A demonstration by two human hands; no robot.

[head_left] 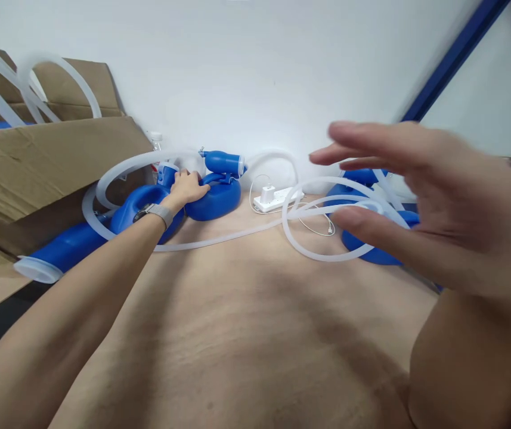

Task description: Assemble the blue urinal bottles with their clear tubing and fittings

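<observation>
My left hand (pixel 188 189), with a watch (pixel 159 213) on its wrist, reaches to the back left. Its fingers curl down at the left edge of a blue plastic bottle (pixel 214 201), where a second blue bottle (pixel 136 205) adjoins it; the fingertips are partly hidden. A blue funnel-like piece (pixel 223 162) with a clear rim lies on top of the farther bottle. My right hand (pixel 452 202) is raised close to the camera at the right, slightly blurred, fingers and thumb spread, holding nothing. Behind it, more blue bottles (pixel 358 241) lie partly hidden under a coiled clear hose (pixel 315 258).
An open cardboard box (pixel 58 161) with clear hoses (pixel 65 65) sticking out stands at the left. A blue tube piece (pixel 71 245) lies below it. Against the white wall sits a white power strip (pixel 277 199) with a charger and cable. The hose crosses the wooden table (pixel 237 333).
</observation>
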